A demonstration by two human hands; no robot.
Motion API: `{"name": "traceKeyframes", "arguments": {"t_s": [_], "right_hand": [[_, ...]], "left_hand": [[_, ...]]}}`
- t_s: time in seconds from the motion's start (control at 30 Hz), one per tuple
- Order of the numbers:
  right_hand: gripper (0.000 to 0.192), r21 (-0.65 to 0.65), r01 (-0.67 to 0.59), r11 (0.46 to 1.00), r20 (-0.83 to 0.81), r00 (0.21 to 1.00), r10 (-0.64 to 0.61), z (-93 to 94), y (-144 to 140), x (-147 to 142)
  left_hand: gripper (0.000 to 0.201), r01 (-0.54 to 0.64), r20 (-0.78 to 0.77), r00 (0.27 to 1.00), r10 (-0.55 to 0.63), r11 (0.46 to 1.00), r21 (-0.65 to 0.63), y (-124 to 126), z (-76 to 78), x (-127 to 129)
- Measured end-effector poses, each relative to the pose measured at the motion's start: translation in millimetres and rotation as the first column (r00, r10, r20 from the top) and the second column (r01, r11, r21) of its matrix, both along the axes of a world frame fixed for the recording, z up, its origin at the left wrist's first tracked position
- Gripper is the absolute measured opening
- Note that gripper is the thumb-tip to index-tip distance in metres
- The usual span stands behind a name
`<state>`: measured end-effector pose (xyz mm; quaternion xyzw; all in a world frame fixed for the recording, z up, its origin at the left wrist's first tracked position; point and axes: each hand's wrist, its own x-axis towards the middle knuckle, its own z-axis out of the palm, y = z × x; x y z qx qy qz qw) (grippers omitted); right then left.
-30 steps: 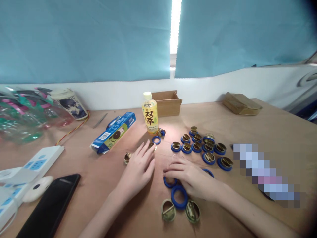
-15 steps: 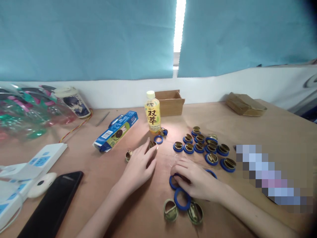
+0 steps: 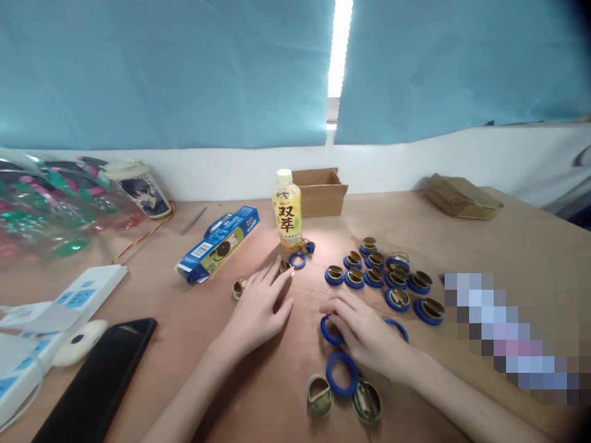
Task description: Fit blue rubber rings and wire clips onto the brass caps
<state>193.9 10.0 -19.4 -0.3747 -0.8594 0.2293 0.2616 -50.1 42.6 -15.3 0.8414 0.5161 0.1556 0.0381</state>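
Your right hand (image 3: 364,332) lies palm down on the surface (image 3: 462,240), its fingers curled over a blue ring (image 3: 330,331) and touching it; whether they actually pinch it you cannot tell. A second blue ring (image 3: 342,373) lies loose just nearer to you, with two empty brass caps (image 3: 319,395) flanking it at your edge of the surface. A third blue ring (image 3: 399,328) peeks out from behind the same hand.

Your left hand (image 3: 258,307) rests flat with fingers spread and holding nothing, its fingertips reaching a small brass piece (image 3: 285,267); another brass piece (image 3: 239,288) sits just to its left.

Beyond your right hand stands a cluster of brass caps already seated in blue rings (image 3: 385,280). Further back stand a yellow drink bottle (image 3: 287,210) and a small cardboard box (image 3: 319,191). To the left lie a blue carton (image 3: 217,243), a white power strip (image 3: 64,301) and a black phone (image 3: 99,381).
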Motion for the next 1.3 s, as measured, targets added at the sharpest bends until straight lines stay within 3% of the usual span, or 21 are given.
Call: {"name": "traceKeyframes", "arguments": {"t_s": [0.17, 0.4, 0.5, 0.67, 0.77, 0.97, 1.3], "right_hand": [[0.041, -0.017, -0.030, 0.999, 0.064, 0.997, 0.031, 2.2, -0.1, 1.5], [0.012, -0.061, -0.054, 0.997, 0.122, 0.991, 0.061, 16.4, -3.1, 1.3], [0.010, -0.094, -0.054, 0.994, 0.143, 0.987, 0.067, 19.6, -2.6, 2.2], [0.020, -0.123, -0.022, 0.992, 0.152, 0.988, 0.041, 19.3, 0.3, 4.8], [0.013, -0.135, -0.009, 0.991, 0.132, 0.991, 0.027, 17.7, 0.8, 5.3], [0.008, -0.126, 0.002, 0.992, 0.103, 0.995, 0.011, 13.8, -1.4, 3.7], [0.018, -0.160, 0.098, 0.982, 0.182, 0.981, -0.068, 18.0, -2.5, 2.5]], "left_hand": [[0.043, 0.044, 0.053, 0.998, -0.042, 0.998, -0.038, -2.1, 3.1, 1.1], [0.021, 0.125, 0.157, 0.981, -0.119, 0.992, -0.031, -3.8, 4.9, 1.9], [0.018, 0.131, 0.177, 0.976, -0.125, 0.991, -0.023, -4.5, 4.7, 1.5], [0.021, 0.115, 0.145, 0.983, -0.109, 0.993, -0.029, -4.7, 2.2, 1.7], [0.028, 0.101, 0.124, 0.987, -0.097, 0.995, -0.022, -5.0, 1.2, 1.4], [0.008, 0.104, 0.136, 0.986, -0.095, 0.993, -0.057, -6.0, 1.8, 0.5], [0.017, 0.107, 0.138, 0.985, -0.103, 0.994, -0.021, -5.6, 1.9, 4.0]]}}
